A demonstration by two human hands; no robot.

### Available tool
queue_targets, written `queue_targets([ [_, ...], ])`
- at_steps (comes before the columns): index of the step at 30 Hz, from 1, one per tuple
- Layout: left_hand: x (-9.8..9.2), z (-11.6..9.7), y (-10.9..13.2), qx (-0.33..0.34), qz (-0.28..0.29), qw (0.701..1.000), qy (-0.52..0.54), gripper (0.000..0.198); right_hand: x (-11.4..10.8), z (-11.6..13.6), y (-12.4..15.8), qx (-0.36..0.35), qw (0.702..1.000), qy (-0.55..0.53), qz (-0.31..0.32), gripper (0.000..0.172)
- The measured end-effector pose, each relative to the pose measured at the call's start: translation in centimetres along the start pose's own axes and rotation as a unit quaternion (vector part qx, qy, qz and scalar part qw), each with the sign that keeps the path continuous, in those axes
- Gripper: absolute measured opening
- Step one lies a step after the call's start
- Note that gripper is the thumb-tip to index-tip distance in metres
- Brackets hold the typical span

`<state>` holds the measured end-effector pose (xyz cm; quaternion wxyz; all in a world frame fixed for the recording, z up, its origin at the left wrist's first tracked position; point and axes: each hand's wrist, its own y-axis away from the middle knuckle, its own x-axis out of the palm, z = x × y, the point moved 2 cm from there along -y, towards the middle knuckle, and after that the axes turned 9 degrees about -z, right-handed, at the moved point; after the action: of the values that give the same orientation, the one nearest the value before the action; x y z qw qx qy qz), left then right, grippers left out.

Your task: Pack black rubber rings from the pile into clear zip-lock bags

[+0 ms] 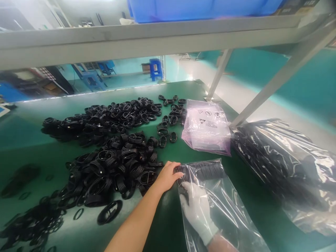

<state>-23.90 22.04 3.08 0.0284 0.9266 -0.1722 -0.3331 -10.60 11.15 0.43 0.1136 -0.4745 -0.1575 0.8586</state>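
My bare left hand (168, 176) grips the open mouth of a clear plastic bag (225, 206) lying on the green table (65, 150), its fingers curled over the rim. My right hand (195, 208), in a white glove, is pushed inside that bag and seems to be closed on a stack of black rubber rings (207, 168) near the bag's mouth. Just left of my left hand lies a big heap of black rings (112, 168).
A second heap of black rings (105, 115) lies farther back. A pink plastic bag (207, 127) rests right of it. A large clear bag full of rings (286, 168) lies at the right. Grey shelf struts (275, 84) rise at the right, with a shelf overhead.
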Motion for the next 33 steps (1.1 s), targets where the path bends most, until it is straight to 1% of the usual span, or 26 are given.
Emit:
queue_targets([
  [2, -0.4, -0.8, -0.3, -0.001, -0.001, 0.999, -0.044, 0.045, 0.1, -0.3, 0.2, 0.017, 1.000, -0.008, 0.001, 0.028],
  [3, -0.5, -1.3, -0.6, 0.008, -0.004, 0.998, -0.063, 0.046, 0.1, -0.5, 0.4, 0.019, 1.000, -0.012, 0.002, 0.023],
  [5, -0.5, -2.5, -1.1, 0.051, -0.009, 0.995, -0.084, 0.045, 0.3, -0.6, 0.6, 0.022, 1.000, -0.007, -0.011, 0.017],
  [7, 0.0, -3.6, -1.6, 0.096, 0.006, 0.991, -0.092, 0.041, 0.4, -0.6, 0.6, 0.034, 0.999, 0.017, -0.033, 0.020],
  [8, 0.3, -3.9, -1.9, 0.105, 0.022, 0.990, -0.096, 0.040, 0.5, -0.6, 0.5, 0.043, 0.998, 0.030, -0.040, 0.024],
  [10, 0.8, -4.0, -2.1, 0.100, 0.044, 0.989, -0.099, 0.039, 0.6, -0.5, 0.3, 0.057, 0.997, 0.043, -0.039, 0.029],
  [11, 0.9, -4.0, -2.1, 0.095, 0.044, 0.990, -0.095, 0.039, 0.6, -0.5, 0.3, 0.061, 0.997, 0.043, -0.035, 0.029],
  [12, 0.7, -3.9, -2.1, 0.094, 0.032, 0.992, -0.082, 0.039, 0.6, -0.6, 0.3, 0.063, 0.997, 0.040, -0.034, 0.029],
  [14, -0.3, -3.5, -1.6, 0.095, -0.028, 0.995, -0.035, 0.039, 0.4, -1.0, 0.6, 0.067, 0.996, 0.032, -0.039, 0.029],
  [16, -1.4, -2.7, -0.4, 0.073, -0.108, 0.991, 0.016, 0.036, 0.0, -1.7, 1.1, 0.080, 0.995, 0.029, -0.043, 0.029],
  [17, -1.7, -2.2, 0.5, 0.049, -0.137, 0.989, 0.032, 0.034, -0.2, -2.1, 1.4, 0.088, 0.995, 0.028, -0.040, 0.028],
  [18, -1.7, -1.6, 1.5, 0.018, -0.149, 0.988, 0.040, 0.032, -0.4, -2.5, 1.6, 0.097, 0.994, 0.027, -0.036, 0.027],
  [19, -1.5, -1.0, 2.6, -0.016, -0.145, 0.988, 0.042, 0.029, -0.7, -2.9, 1.7, 0.105, 0.994, 0.027, -0.030, 0.027],
  [21, -0.3, 0.0, 4.5, -0.077, -0.116, 0.990, 0.035, 0.025, -1.3, -3.5, 1.7, 0.113, 0.993, 0.026, -0.019, 0.026],
  [23, 1.2, 0.4, 5.8, -0.112, -0.099, 0.989, 0.009, 0.023, -2.0, -3.9, 1.5, 0.110, 0.994, 0.027, -0.005, 0.024],
  [25, 2.2, 0.2, 6.1, -0.118, -0.107, 0.986, -0.047, 0.024, -2.9, -4.3, 1.5, 0.091, 0.995, 0.035, 0.007, 0.021],
  [26, 2.6, 0.0, 5.9, -0.110, -0.113, 0.984, -0.083, 0.028, -3.3, -4.4, 1.6, 0.073, 0.996, 0.046, 0.012, 0.021],
  [27, 2.8, -0.2, 5.4, -0.097, -0.118, 0.981, -0.121, 0.033, -3.7, -4.5, 2.0, 0.046, 0.997, 0.060, 0.017, 0.022],
  [29, 2.9, -0.7, 4.3, -0.057, -0.117, 0.973, -0.190, 0.042, -4.3, -4.7, 3.0, -0.029, 0.995, 0.093, 0.037, 0.028],
  [31, 2.9, -1.0, 3.0, -0.020, -0.102, 0.965, -0.241, 0.040, -4.4, -4.9, 4.4, -0.105, 0.984, 0.125, 0.072, 0.039],
  [33, 2.8, -1.2, 1.9, 0.001, -0.082, 0.961, -0.265, 0.029, -4.3, -5.2, 5.5, -0.155, 0.971, 0.151, 0.104, 0.048],
])
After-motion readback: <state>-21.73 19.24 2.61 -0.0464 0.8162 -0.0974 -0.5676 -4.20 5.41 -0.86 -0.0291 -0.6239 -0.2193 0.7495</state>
